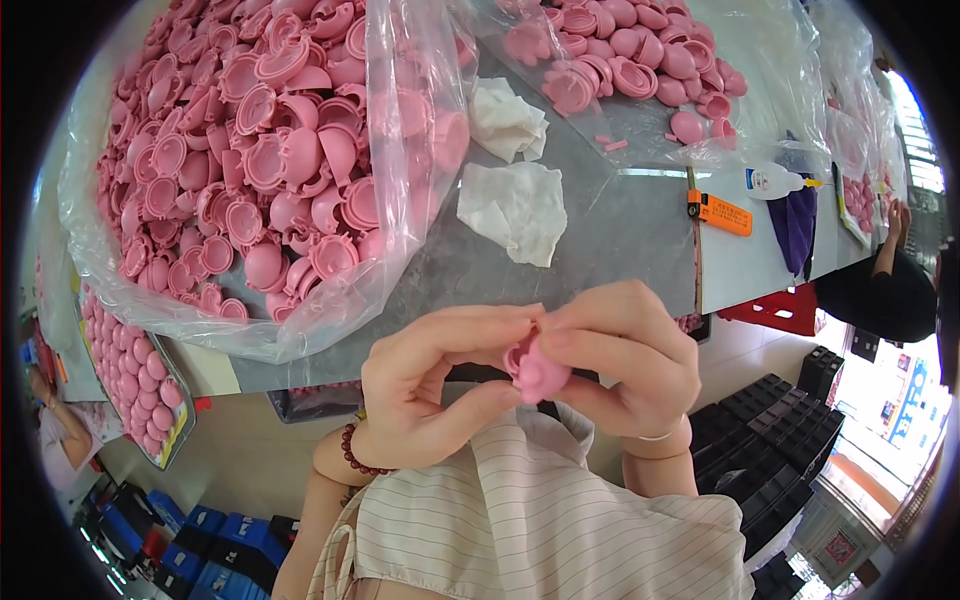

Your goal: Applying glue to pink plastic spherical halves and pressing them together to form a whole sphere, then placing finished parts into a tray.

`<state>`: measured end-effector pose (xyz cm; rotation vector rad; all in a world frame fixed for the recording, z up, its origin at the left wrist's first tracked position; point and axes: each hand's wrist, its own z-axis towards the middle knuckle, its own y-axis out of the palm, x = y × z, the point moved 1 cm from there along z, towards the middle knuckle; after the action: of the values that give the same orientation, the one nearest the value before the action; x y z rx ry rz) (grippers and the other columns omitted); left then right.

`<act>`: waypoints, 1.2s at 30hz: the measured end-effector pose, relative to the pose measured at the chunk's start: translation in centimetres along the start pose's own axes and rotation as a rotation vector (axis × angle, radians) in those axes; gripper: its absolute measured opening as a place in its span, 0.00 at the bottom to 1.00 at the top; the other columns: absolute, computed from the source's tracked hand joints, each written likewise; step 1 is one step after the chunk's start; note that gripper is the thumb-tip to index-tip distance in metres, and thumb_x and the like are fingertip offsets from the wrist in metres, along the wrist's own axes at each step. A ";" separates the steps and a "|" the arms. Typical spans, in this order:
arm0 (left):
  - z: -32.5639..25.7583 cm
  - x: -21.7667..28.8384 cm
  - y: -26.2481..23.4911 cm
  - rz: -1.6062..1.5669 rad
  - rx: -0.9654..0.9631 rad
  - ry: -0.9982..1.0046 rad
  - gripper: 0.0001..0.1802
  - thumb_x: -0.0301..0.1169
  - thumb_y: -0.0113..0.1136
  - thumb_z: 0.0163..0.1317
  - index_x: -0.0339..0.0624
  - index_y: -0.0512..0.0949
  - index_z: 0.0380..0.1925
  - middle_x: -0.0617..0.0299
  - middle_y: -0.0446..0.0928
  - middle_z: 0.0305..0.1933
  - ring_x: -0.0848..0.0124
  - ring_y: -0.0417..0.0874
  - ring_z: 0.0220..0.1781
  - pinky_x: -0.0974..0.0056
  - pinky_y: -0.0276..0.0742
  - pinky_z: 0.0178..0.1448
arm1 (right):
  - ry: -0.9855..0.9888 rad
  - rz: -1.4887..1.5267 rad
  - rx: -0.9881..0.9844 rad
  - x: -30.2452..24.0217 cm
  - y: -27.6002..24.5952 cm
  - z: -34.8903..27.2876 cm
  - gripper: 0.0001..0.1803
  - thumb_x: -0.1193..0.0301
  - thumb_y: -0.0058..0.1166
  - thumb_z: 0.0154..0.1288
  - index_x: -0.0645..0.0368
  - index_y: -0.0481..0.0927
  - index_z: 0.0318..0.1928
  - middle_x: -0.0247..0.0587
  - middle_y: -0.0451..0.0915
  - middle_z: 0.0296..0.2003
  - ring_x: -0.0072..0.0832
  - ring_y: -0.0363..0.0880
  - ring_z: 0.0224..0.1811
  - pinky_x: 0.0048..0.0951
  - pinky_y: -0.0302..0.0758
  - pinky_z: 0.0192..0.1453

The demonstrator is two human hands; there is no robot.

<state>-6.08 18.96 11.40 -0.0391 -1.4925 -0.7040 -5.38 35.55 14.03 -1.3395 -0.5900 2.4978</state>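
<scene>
Between the left fingers (478, 408) and right fingers (592, 350) sits a pink shell (541, 376).

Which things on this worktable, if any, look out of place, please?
A thin pink piece lies loose beside the heaped pink shells at upper right; it looks stray because its shape differs from theirs. The held pink shell is partly hidden, so its condition is unclear.

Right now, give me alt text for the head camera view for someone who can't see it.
A person's left hand and right hand hold a small rounded pink piece. Beyond them, on a gray table, a clear plastic bag holds a heap of pink pieces, with two crumpled white cloths to its right.
</scene>
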 end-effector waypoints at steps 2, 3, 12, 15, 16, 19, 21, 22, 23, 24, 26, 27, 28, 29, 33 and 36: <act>0.0 0.0 0.1 0.080 0.000 0.014 0.20 0.14 0.56 0.45 0.27 0.69 0.42 0.44 0.69 0.48 0.67 0.76 0.43 0.68 0.74 0.46 | 0.004 -0.011 0.018 0.2 0.3 -0.1 0.18 0.74 0.65 0.33 0.62 0.76 0.30 0.41 0.75 0.30 0.30 0.73 0.29 0.22 0.69 0.30; 0.0 0.0 0.1 0.068 0.015 0.012 0.19 0.14 0.56 0.45 0.27 0.69 0.41 0.44 0.69 0.47 0.67 0.77 0.42 0.68 0.74 0.45 | 0.006 -0.022 0.035 0.3 0.3 -0.2 0.18 0.74 0.65 0.33 0.62 0.76 0.31 0.41 0.75 0.30 0.30 0.73 0.30 0.22 0.69 0.30; 0.0 -0.1 -0.3 0.083 -0.080 -0.016 0.19 0.16 0.57 0.46 0.28 0.68 0.42 0.42 0.68 0.47 0.59 0.72 0.49 0.62 0.73 0.48 | -0.030 -0.112 0.028 0.0 0.1 -0.7 0.17 0.70 0.64 0.34 0.60 0.77 0.31 0.38 0.75 0.31 0.30 0.73 0.30 0.22 0.70 0.30; 0.0 -0.1 -0.4 0.094 -0.099 0.009 0.20 0.16 0.58 0.46 0.28 0.68 0.42 0.41 0.68 0.47 0.59 0.72 0.49 0.63 0.73 0.49 | -0.032 -0.153 0.027 -0.3 0.0 -0.7 0.17 0.70 0.64 0.35 0.59 0.77 0.30 0.38 0.76 0.31 0.29 0.73 0.30 0.22 0.70 0.29; -0.1 -0.1 -0.4 0.105 -0.100 0.013 0.20 0.16 0.58 0.45 0.29 0.68 0.42 0.41 0.68 0.46 0.59 0.72 0.49 0.63 0.72 0.49 | -0.033 -0.151 0.026 -0.4 0.1 -0.8 0.17 0.70 0.64 0.35 0.59 0.77 0.30 0.38 0.76 0.31 0.29 0.73 0.30 0.22 0.70 0.29; 0.0 -0.2 -0.5 0.148 -0.113 0.044 0.21 0.16 0.59 0.44 0.29 0.69 0.42 0.41 0.69 0.46 0.59 0.73 0.49 0.63 0.71 0.49 | -0.033 -0.192 0.023 -0.5 0.2 -0.8 0.17 0.70 0.64 0.35 0.59 0.77 0.30 0.38 0.75 0.31 0.30 0.73 0.30 0.22 0.70 0.30; 0.0 -0.2 -0.8 0.195 -0.124 0.067 0.22 0.17 0.61 0.43 0.30 0.69 0.42 0.40 0.69 0.47 0.60 0.73 0.49 0.64 0.71 0.49 | -0.049 -0.223 0.054 -0.4 0.3 -0.7 0.17 0.71 0.65 0.33 0.58 0.77 0.30 0.35 0.74 0.30 0.28 0.72 0.28 0.22 0.69 0.29; 0.0 -0.2 -0.9 0.242 -0.135 0.089 0.24 0.18 0.62 0.41 0.30 0.69 0.42 0.40 0.68 0.47 0.60 0.73 0.48 0.64 0.70 0.48 | -0.049 -0.222 0.053 -0.5 0.2 -0.9 0.17 0.71 0.65 0.33 0.58 0.77 0.30 0.35 0.74 0.30 0.28 0.72 0.28 0.22 0.69 0.29; 0.2 -0.2 -0.9 0.242 -0.135 0.090 0.24 0.18 0.62 0.41 0.30 0.69 0.42 0.40 0.68 0.47 0.60 0.73 0.48 0.64 0.70 0.48 | -0.058 -0.255 0.019 -0.7 -0.1 -1.2 0.17 0.73 0.65 0.33 0.58 0.77 0.30 0.35 0.74 0.29 0.27 0.71 0.27 0.22 0.68 0.27; 0.4 -0.2 -0.8 0.192 -0.136 0.094 0.25 0.20 0.64 0.40 0.30 0.69 0.42 0.39 0.69 0.46 0.61 0.73 0.48 0.64 0.70 0.48 | -0.067 -0.287 -0.015 -1.0 -0.2 -1.4 0.17 0.74 0.64 0.33 0.58 0.77 0.30 0.34 0.73 0.28 0.26 0.70 0.26 0.22 0.67 0.26; 0.5 -0.4 -0.8 0.143 -0.136 0.098 0.26 0.21 0.66 0.39 0.30 0.70 0.42 0.39 0.69 0.46 0.62 0.73 0.47 0.64 0.70 0.48 | -0.095 -0.279 -0.002 -1.3 0.3 -1.5 0.16 0.76 0.64 0.33 0.58 0.77 0.30 0.33 0.72 0.26 0.25 0.69 0.24 0.22 0.66 0.24; 0.4 -0.7 -0.9 0.078 -0.136 0.088 0.27 0.23 0.68 0.37 0.30 0.70 0.42 0.39 0.70 0.45 0.63 0.74 0.46 0.65 0.70 0.47 | -0.122 -0.270 0.011 -1.4 0.6 -1.6 0.16 0.77 0.63 0.34 0.57 0.77 0.30 0.32 0.71 0.25 0.24 0.68 0.23 0.23 0.65 0.22; 0.4 -0.8 -1.0 0.013 -0.136 0.078 0.29 0.25 0.69 0.36 0.30 0.70 0.42 0.39 0.71 0.44 0.64 0.74 0.45 0.65 0.71 0.46 | -0.123 -0.270 0.012 -1.4 0.7 -1.6 0.16 0.77 0.63 0.34 0.57 0.77 0.30 0.32 0.71 0.25 0.24 0.68 0.23 0.23 0.65 0.22; 0.4 -0.5 -0.7 0.013 -0.135 0.078 0.29 0.25 0.69 0.36 0.30 0.70 0.42 0.39 0.71 0.44 0.64 0.74 0.45 0.65 0.71 0.46 | -0.129 -0.231 0.022 -1.4 0.8 -1.7 0.15 0.79 0.62 0.34 0.57 0.76 0.29 0.32 0.71 0.24 0.24 0.67 0.23 0.23 0.64 0.22; 0.5 -0.1 -0.3 -0.060 0.046 -0.094 0.26 0.25 0.69 0.35 0.30 0.72 0.39 0.43 0.73 0.41 0.65 0.76 0.40 0.66 0.71 0.44 | -0.065 -0.181 0.098 -1.0 0.1 -2.0 0.12 0.83 0.57 0.36 0.59 0.74 0.25 0.33 0.70 0.22 0.27 0.67 0.22 0.24 0.63 0.21; 0.6 -0.6 -0.9 0.003 -0.014 0.040 0.24 0.22 0.69 0.33 0.30 0.74 0.36 0.47 0.75 0.37 0.65 0.77 0.39 0.67 0.71 0.43 | -0.037 -0.218 0.275 -0.4 -0.7 -2.2 0.11 0.85 0.52 0.36 0.60 0.75 0.26 0.33 0.71 0.22 0.24 0.66 0.21 0.22 0.63 0.21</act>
<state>-6.94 18.69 10.59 -0.0376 -1.4489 -0.7093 -3.29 36.47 13.56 -1.0696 -0.3602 2.3295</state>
